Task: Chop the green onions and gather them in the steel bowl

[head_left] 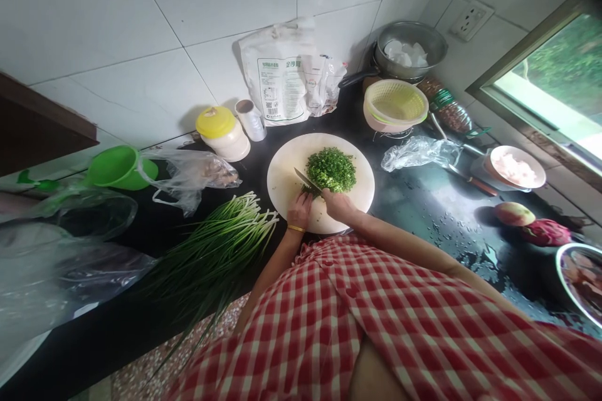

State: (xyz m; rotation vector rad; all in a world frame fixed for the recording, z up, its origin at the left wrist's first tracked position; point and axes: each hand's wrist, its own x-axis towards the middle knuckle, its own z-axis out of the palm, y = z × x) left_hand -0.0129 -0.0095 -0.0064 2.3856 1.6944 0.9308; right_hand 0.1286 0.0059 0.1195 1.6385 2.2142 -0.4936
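Observation:
A round white cutting board (282, 169) lies on the dark counter with a heap of chopped green onions (332, 169) on it. My right hand (337, 207) is closed round the handle of a kitchen knife (306, 179), its blade pointing up and left across the heap's near left side. Close beside the blade, my left hand (300, 209) presses a small bunch of green onions to the board with curled fingers. Most of that bunch is hidden by the fingers and knife. Whole green onions (221, 244) are spread left of the board, white ends towards it.
Behind the board stand a yellow-lidded jar (221, 131), a plastic wrap roll (251, 120) and a white bag (277, 81). A colander (395, 103), a knife (475, 183), a mango (515, 213) and a dragon fruit (546, 232) are on the right. Plastic bags (70, 269) cover the left end.

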